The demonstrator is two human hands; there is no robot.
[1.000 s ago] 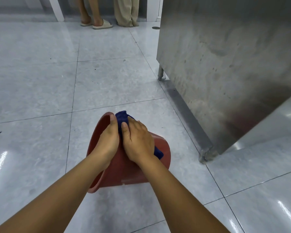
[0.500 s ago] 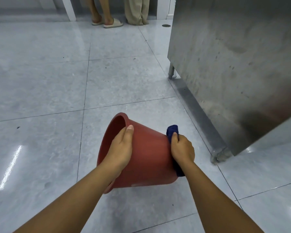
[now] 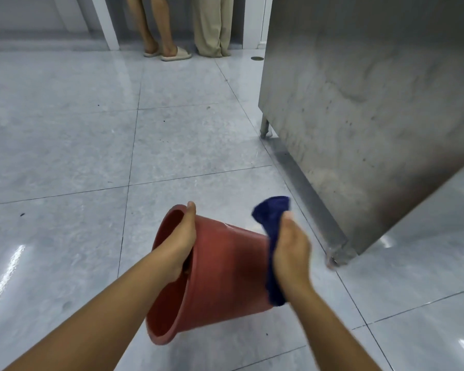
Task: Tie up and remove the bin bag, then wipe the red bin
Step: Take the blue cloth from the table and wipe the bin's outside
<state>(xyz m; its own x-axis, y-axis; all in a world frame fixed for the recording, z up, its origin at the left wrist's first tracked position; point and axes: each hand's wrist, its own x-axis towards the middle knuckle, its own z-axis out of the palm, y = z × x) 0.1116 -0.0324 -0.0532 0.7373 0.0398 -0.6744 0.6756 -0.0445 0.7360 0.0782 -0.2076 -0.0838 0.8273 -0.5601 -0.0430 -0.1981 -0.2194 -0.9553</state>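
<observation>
The bin (image 3: 225, 277) is dull brick red, plain and unpatterned. The inside of its mouth is a shade darker, and there are faint pale scuffs on the upper wall. The cloth (image 3: 272, 212) is deep navy blue, uniform, no print.

The floor (image 3: 65, 156) has pale grey tiles with cloudy whitish marbling, thin dark grout lines, white glare streaks and a few small black specks. The metal cabinet (image 3: 359, 103) is silver-grey, mottled with cloudy smears and dark spots, and shades to brown-black near its lower corner.

At the far edge, the sandals (image 3: 176, 53) are cream, the trousers (image 3: 212, 25) plain light khaki-beige, the posts (image 3: 105, 20) white, and the floor drain (image 3: 257, 58) is a dark disc.
</observation>
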